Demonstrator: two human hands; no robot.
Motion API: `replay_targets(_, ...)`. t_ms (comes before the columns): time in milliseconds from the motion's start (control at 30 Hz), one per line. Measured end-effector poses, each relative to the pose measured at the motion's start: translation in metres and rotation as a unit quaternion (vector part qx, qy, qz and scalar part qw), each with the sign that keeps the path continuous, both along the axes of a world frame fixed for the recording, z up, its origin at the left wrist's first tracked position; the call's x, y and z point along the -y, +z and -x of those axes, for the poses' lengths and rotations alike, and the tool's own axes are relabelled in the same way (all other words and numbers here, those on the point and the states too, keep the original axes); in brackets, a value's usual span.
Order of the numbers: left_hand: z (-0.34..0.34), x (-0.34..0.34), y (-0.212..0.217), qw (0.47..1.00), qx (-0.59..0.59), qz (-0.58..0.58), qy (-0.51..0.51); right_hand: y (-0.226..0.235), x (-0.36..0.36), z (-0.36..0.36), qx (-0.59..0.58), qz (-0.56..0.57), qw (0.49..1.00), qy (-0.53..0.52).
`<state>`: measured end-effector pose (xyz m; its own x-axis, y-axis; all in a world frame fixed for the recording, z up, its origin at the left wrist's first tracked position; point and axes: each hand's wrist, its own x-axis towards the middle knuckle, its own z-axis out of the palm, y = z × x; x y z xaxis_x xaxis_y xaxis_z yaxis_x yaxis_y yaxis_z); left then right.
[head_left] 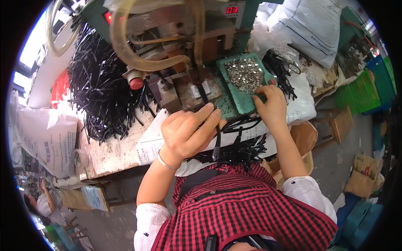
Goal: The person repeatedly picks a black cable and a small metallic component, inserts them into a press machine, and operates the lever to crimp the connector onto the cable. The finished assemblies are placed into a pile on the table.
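Observation:
My left hand is closed on a black cable with a ribbed sleeve near its lower end. The cable's upper part runs to the metal work block of a green press machine, under its tool. My right hand rests over the near right edge of a green tray. Its thumb and index finger are bent with a small gap between them, beside a heap of small shiny metal pieces. Nothing shows between those fingers.
A large bundle of black cables hangs at the left of the machine, near a red push button. More black cables lie at the table's front edge. Clear hoses loop before the machine. A white sack stands back right.

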<state>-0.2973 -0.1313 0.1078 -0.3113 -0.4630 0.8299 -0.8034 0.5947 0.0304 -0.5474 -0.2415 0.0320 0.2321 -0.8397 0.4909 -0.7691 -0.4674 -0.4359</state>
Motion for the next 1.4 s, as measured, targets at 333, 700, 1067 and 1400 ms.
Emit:
replay_targets(333,0.000,-0.066,-0.023,0.991,-0.099,-0.074,0.047,-0.002,0.028,-0.036,0.085,-0.048,0.993,-0.065)
replay_targets(700,-0.168,-0.063,-0.045,0.780,0.040,-0.209,0.588,0.002,0.029,-0.042,0.338,-0.177,0.920,0.093)
replay_targets(1067,-0.198,-0.080,-0.080,0.836,-0.039,-0.155,0.524,-0.026,-0.015,0.033,0.171,-0.025,0.983,-0.056)
replay_targets(1400,-0.182,-0.087,-0.082,0.789,-0.533,-0.194,0.237,0.048,-0.025,-0.029,0.257,-0.037,0.958,0.119)
